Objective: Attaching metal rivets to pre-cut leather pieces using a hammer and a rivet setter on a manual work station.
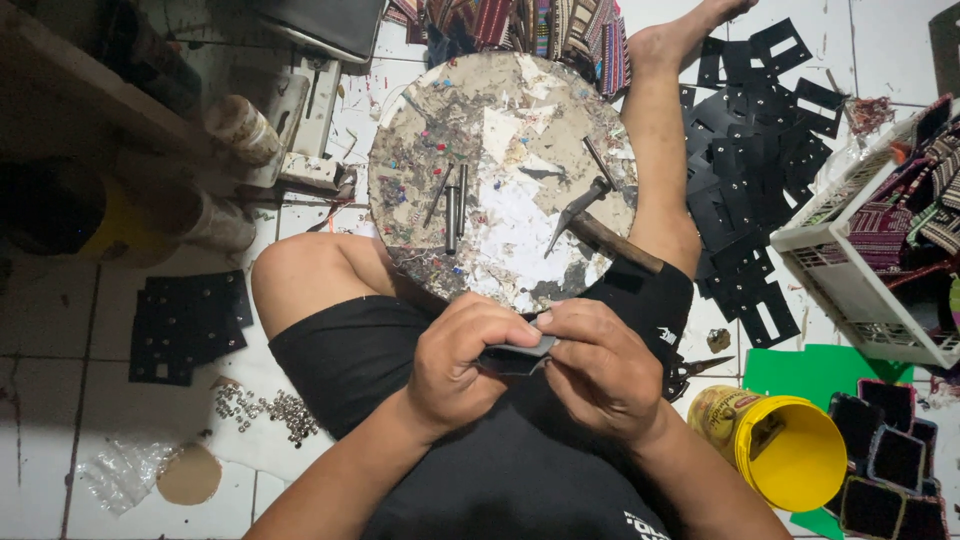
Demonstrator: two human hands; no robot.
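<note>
Black piece: a small flat black piece [515, 357], dark and thin, is held just above the lap, in front of the round board [500, 175], between both hands.
Left hand: the left hand [462, 362] is curled over the near end of the piece, its fingers [500, 322] closed on it from above.
Right hand: the right hand [598, 368] is pinched on the other end, thumb and fingers [560, 325] closed around the edge; the two hands are touching over the piece.
Look of the piece: only a narrow strip is shown between the hands; a paler grey face is seen at its top edge. Its full outline is hidden, so whether it is folded cannot be told.
Handling, as a judgement: the piece is best kept pinched close to its edges, so that the middle stays free and flat; a light, even grip from both sides should stop the thin sheet from creasing or slipping.
Board: a worn round board, covered in scraps, is rested on the legs; a hammer [590, 220] and metal punches [452, 210] are laid on it, within reach.
Surroundings: more black cut pieces [750, 150] are spread on the tiled floor [60, 400] at the right, a yellow tub [790, 450] is set beside the right knee, and small metal rivets [265, 410] are scattered at the left.
</note>
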